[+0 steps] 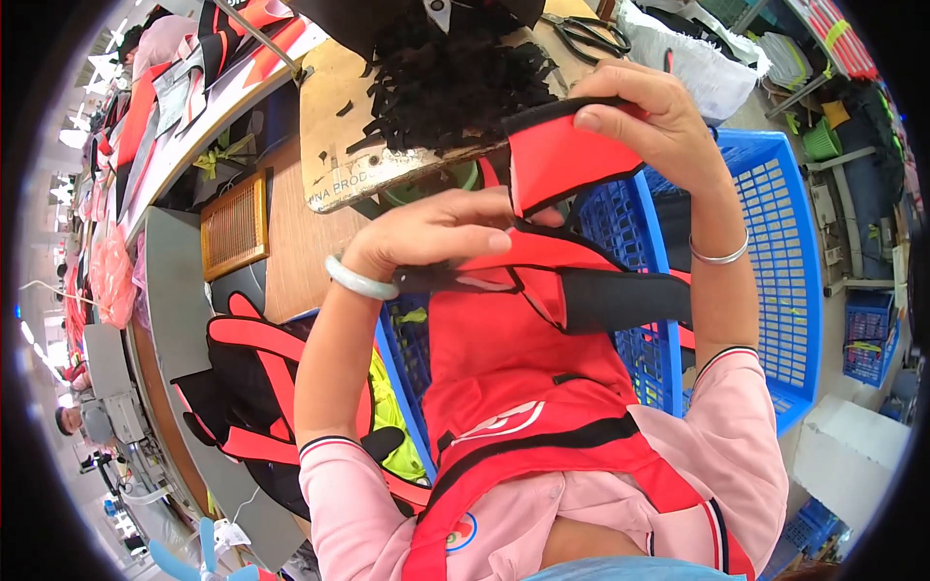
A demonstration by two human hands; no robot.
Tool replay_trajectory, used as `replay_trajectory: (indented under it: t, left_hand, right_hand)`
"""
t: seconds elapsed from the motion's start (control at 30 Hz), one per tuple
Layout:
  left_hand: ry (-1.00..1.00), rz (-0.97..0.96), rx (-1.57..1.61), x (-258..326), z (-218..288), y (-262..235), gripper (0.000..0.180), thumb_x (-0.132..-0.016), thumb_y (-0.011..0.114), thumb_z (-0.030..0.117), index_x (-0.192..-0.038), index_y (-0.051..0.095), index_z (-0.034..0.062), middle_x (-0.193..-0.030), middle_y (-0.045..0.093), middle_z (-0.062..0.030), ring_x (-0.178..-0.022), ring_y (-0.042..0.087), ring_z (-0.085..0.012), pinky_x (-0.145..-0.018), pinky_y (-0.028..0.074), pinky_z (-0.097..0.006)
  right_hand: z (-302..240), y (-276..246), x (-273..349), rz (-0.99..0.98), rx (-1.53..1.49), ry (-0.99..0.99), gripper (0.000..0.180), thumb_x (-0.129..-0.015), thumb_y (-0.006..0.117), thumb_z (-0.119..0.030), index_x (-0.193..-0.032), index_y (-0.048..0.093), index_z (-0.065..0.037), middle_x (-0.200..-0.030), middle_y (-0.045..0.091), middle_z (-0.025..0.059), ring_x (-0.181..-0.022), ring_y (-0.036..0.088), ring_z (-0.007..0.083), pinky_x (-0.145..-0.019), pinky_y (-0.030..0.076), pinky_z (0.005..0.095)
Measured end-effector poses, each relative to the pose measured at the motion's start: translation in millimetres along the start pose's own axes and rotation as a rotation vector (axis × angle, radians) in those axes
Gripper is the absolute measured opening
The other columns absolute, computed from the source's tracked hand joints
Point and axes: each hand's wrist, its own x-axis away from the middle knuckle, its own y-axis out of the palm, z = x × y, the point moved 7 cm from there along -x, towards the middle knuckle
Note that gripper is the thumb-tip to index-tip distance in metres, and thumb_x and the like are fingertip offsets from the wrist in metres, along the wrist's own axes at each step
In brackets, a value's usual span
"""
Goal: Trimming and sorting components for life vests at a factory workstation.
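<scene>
My right hand (654, 116) pinches the upper edge of a red fabric piece with black edging (567, 150), thumb in front. My left hand (441, 232) has its fingers stretched toward the lower left corner of that piece, their tips partly hidden behind it. The left thumb stands apart from the fingers. Below the hands, a red strip and a dark grey flap (625, 300), also black-edged, lie across my lap over the red apron (513, 363). Whether they belong to the held piece I cannot tell.
A machine table (339, 126) in front carries a heap of black scraps (455, 87) and black-handled scissors (586, 37). Blue plastic baskets (775, 261) stand at my right. Black and red sewn pieces (262, 378) hang at my left, near yellow-green fabric (387, 416). A white sack (688, 58) sits far right.
</scene>
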Motion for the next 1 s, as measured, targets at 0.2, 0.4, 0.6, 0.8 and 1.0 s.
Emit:
replay_trajectory:
  t: [0.2, 0.4, 0.6, 0.8, 1.0]
  left_hand:
    - [-0.034, 0.181, 0.066, 4, -10, 20, 0.033, -0.097, 0.052, 0.019, -0.123, 0.059, 0.0002, -0.106, 0.062, -0.0050, -0.100, 0.056, -0.0108, -0.087, 0.048, -0.026]
    - [0.035, 0.422, -0.163, 14, -23, 21, 0.022, -0.096, 0.054, 0.010, -0.113, 0.061, -0.0027, -0.089, 0.063, -0.0037, -0.082, 0.058, -0.0075, -0.073, 0.050, -0.024]
    - [0.074, 0.426, -0.266, 22, -13, 33, 0.019, -0.094, 0.052, 0.005, -0.110, 0.061, -0.0007, -0.090, 0.064, -0.0081, -0.080, 0.060, -0.0128, -0.072, 0.050, -0.027]
    - [-0.035, 0.401, -0.436, 19, -4, 34, 0.022, -0.089, 0.060, 0.015, -0.105, 0.061, -0.0008, -0.085, 0.063, -0.0132, -0.072, 0.060, -0.0214, -0.069, 0.049, -0.031]
    - [0.128, 0.466, -0.727, -2, 13, 39, 0.024, -0.080, 0.070, 0.019, -0.089, 0.061, -0.0008, -0.080, 0.060, -0.0087, -0.076, 0.058, -0.0180, -0.070, 0.046, -0.031]
  right_hand:
    - [-24, -18, 30, 0.034, 0.053, -0.019, 0.013, -0.081, 0.073, -0.013, -0.089, 0.069, -0.004, -0.082, 0.065, 0.0051, -0.078, 0.060, 0.0161, -0.071, 0.046, 0.0284]
    - [-1, 16, 61, -0.446, -0.467, 0.202, 0.028, -0.086, 0.067, -0.019, -0.109, 0.066, -0.002, -0.106, 0.067, 0.0096, -0.104, 0.060, 0.0183, -0.090, 0.047, 0.0309]
    - [-1, 77, 81, -0.631, -0.240, 0.312, 0.049, -0.078, 0.077, -0.031, -0.112, 0.061, 0.000, -0.103, 0.064, 0.0127, -0.098, 0.061, 0.0203, -0.084, 0.047, 0.0331]
    - [-28, 45, 45, -0.700, 0.181, 0.110, 0.031, -0.076, 0.075, -0.027, -0.089, 0.063, -0.002, -0.074, 0.060, 0.0127, -0.072, 0.059, 0.0314, -0.062, 0.045, 0.0374]
    - [-52, 38, 10, -0.693, 0.805, -0.067, 0.022, -0.070, 0.074, -0.024, -0.078, 0.065, -0.005, -0.074, 0.061, 0.0099, -0.079, 0.063, 0.0298, -0.069, 0.048, 0.0400]
